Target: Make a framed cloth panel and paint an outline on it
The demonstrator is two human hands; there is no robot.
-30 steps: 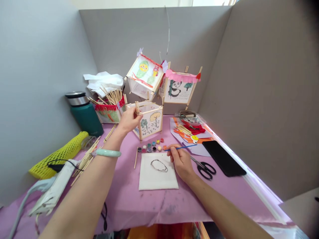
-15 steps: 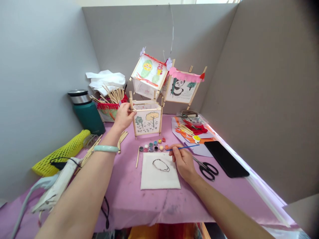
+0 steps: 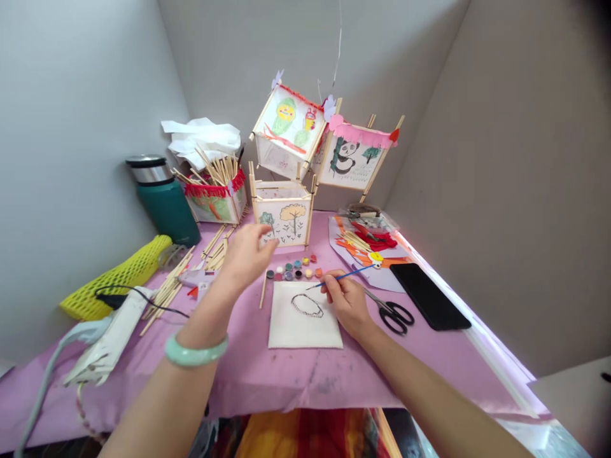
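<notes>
My right hand (image 3: 346,304) pinches a thin blue paintbrush (image 3: 351,273), its tip over the upper right part of a white square cloth (image 3: 286,331). A dark dotted oval outline (image 3: 307,305) marks the cloth. Fingers apart and holding nothing, my left hand (image 3: 248,254) hovers in front of a stick-framed paper lantern (image 3: 281,216) with trees drawn on it. Small paint pots (image 3: 298,274) in several colours line the cloth's far edge. One loose wooden stick (image 3: 263,290) lies left of the cloth.
Scissors (image 3: 394,315) and a black phone (image 3: 429,297) lie on the right. Two decorated lanterns, one with a panda (image 3: 346,159), hang behind. A teal bottle (image 3: 165,203), a stick-filled box (image 3: 214,203) and a power strip (image 3: 109,343) occupy the left. Grey partitions (image 3: 491,178) enclose the table.
My left hand has let go of the tree lantern and come back toward me. The paintbrush in my right hand has tilted, its tip now lower over the cloth. The camera view has shifted slightly.
</notes>
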